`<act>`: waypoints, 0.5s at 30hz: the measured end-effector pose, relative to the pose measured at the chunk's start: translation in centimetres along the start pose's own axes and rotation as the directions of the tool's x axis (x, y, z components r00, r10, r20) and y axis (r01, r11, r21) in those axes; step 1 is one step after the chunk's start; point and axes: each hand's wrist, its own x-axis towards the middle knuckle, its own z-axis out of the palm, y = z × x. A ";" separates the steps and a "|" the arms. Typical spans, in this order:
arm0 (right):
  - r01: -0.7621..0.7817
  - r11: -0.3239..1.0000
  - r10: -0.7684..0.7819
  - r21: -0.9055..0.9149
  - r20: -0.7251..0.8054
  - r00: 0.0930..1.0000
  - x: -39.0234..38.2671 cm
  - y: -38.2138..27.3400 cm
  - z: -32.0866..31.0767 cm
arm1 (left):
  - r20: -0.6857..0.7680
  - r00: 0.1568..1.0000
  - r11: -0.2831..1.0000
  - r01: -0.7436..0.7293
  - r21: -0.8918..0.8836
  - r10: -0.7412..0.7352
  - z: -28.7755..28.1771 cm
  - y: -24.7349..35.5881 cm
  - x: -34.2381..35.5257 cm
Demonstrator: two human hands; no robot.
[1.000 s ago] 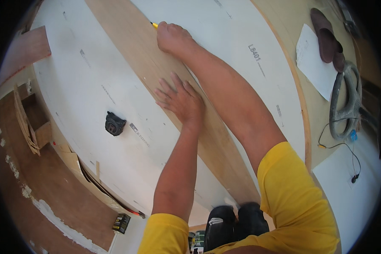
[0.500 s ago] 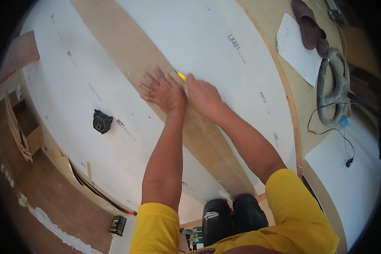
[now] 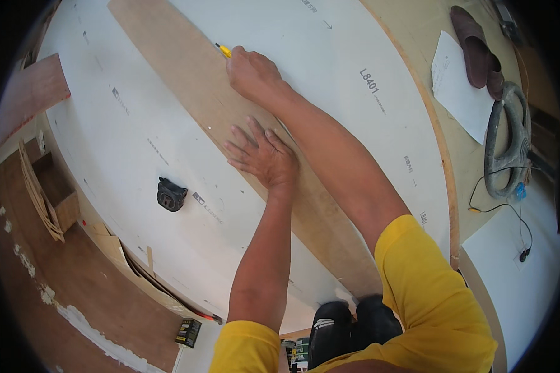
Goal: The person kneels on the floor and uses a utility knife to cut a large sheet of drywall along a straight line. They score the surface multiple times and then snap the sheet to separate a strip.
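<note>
A long brown wooden strip (image 3: pixel 196 87) lies diagonally across a large white printed sheet (image 3: pixel 336 112). My left hand (image 3: pixel 267 155) rests flat on the strip with its fingers spread, pressing on it and holding nothing. Farther up, my right hand (image 3: pixel 253 74) is closed around a yellow utility knife (image 3: pixel 224 51). The knife's dark tip points to the far left, at the right-hand edge of the strip. Where the tip meets the sheet is too small to make out. A black tape measure (image 3: pixel 171 194) sits on the sheet, left of my left hand.
A reddish board (image 3: pixel 34 96) juts over the sheet's left side. Left below stand an open wooden box (image 3: pixel 59 193) and a small dark carton (image 3: pixel 188 332). On the right lie white paper (image 3: pixel 457 87), brown slippers (image 3: pixel 473 53), a grey steering-wheel-shaped frame (image 3: pixel 513 143) and a thin cable (image 3: pixel 522 230).
My right hand has slid the knife away from me and to the left along the strip's edge. My left hand still presses on the strip. The whole view has shifted slightly.
</note>
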 end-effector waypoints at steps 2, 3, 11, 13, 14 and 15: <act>-0.012 1.000 0.012 0.003 0.023 1.000 0.6 -0.4 -0.1 | 0.000 1.000 1.000 0.001 -0.029 -0.001 0.0 0.0 0.1; -0.008 1.000 0.008 -0.015 0.027 1.000 0.9 -0.6 -0.2 | -0.010 1.000 1.000 -0.003 -0.015 0.003 0.0 0.0 0.1; -0.064 0.996 0.070 -0.065 0.102 0.992 2.0 -1.7 -1.1 | 0.020 1.000 1.000 -0.011 0.015 0.010 0.0 -0.1 0.0; -0.050 0.986 0.071 -0.157 0.130 0.989 2.2 -1.9 -1.3 | -0.005 1.000 1.000 -0.027 -0.005 0.027 0.0 0.0 -0.1; -0.038 0.979 0.065 -0.201 0.131 0.989 2.2 -2.0 -1.4 | -0.006 1.000 1.000 -0.019 0.002 0.019 -0.1 0.0 -0.1; -0.058 0.977 0.090 -0.206 0.145 0.985 2.0 -2.1 -1.5 | 0.000 1.000 1.000 -0.023 0.001 0.023 -0.1 0.0 -0.2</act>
